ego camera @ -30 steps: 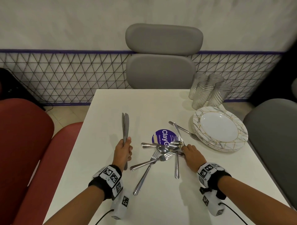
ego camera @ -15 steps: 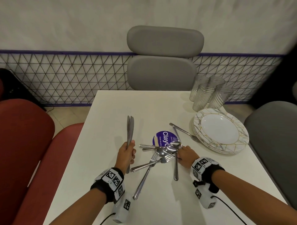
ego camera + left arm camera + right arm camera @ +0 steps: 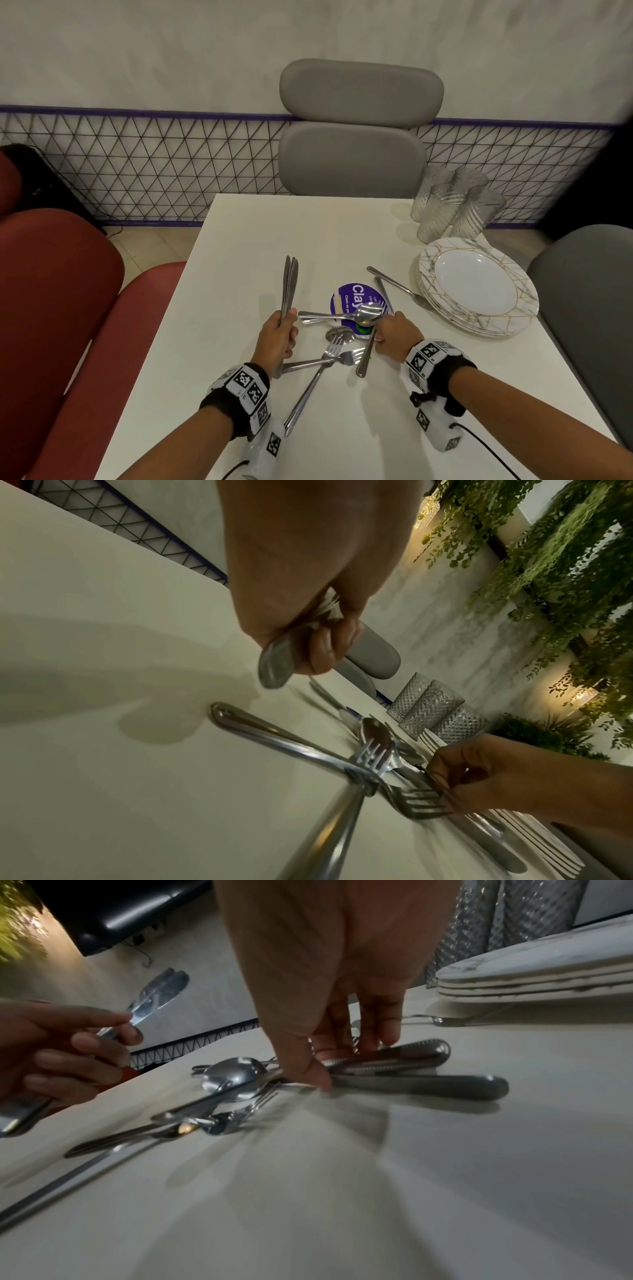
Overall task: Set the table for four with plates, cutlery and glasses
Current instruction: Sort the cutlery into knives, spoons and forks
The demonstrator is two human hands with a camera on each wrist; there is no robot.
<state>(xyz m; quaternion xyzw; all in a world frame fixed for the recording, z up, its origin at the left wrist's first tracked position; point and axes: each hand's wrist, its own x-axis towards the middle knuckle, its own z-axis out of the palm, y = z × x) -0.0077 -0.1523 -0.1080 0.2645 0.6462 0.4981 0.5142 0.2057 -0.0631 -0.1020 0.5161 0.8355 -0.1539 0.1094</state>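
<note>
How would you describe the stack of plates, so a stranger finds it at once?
Look at the white table, right edge. The stack of plates lies there, just nearer than the cluster of glasses. Only it has marbled rims with gold lines.

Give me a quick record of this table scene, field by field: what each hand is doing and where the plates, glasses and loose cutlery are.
left hand: grips a bundle of knives, blades pointing away
right hand: pinches another knife at the pile
loose cutlery: forks and spoons crossed mid-table
plates: stacked, right side of table
glasses: grouped at far right corner, behind plates
settings laid: none yet
</note>
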